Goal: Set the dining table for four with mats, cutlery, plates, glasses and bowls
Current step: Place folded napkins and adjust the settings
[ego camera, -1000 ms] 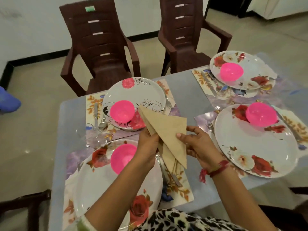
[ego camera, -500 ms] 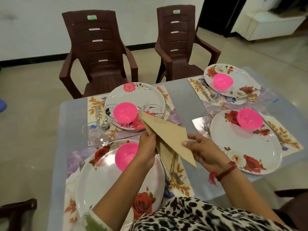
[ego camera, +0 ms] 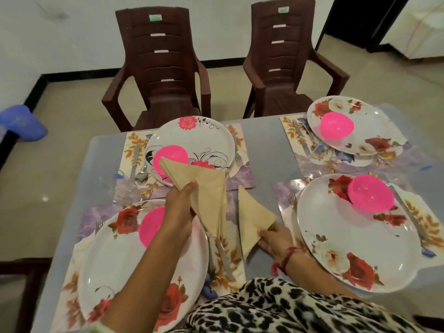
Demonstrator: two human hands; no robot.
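Left hand (ego camera: 180,207) is raised over the near-left setting, fingers curled round a napkin stack (ego camera: 206,186): beige, folded to triangles, fanned up and left so its tip overlaps the far-left bowl (ego camera: 170,156).
Right hand (ego camera: 276,239) is low by the near edge, fingers pinching the near corner of a single napkin (ego camera: 252,217). This is also a beige triangle, and its point faces far. It sits over the grey strip of tabletop (ego camera: 264,150) between the near-left mat (ego camera: 230,263) and the near-right mat (ego camera: 286,188). Can't tell if it lies flat.

Four settings, each a floral mat with a plate and a pink bowl on the plate:
- near-left plate (ego camera: 115,260), near-left bowl (ego camera: 150,227) partly behind the left wrist. A knife (ego camera: 224,258) is on the mat just right of the plate, a fork (ego camera: 99,225) at the plate's left rim.
- near-right plate (ego camera: 348,236), near-right bowl (ego camera: 371,197) on its far side.
- far-left plate (ego camera: 204,140). Far-left knife (ego camera: 134,159) and spoon (ego camera: 141,173) lie left of it, far-left fork (ego camera: 237,157) right of it.
- far-right plate (ego camera: 367,126), far-right bowl (ego camera: 336,126) on its left part.

Two brown chairs stand at the far edge, left chair (ego camera: 163,75) and right chair (ego camera: 286,63).
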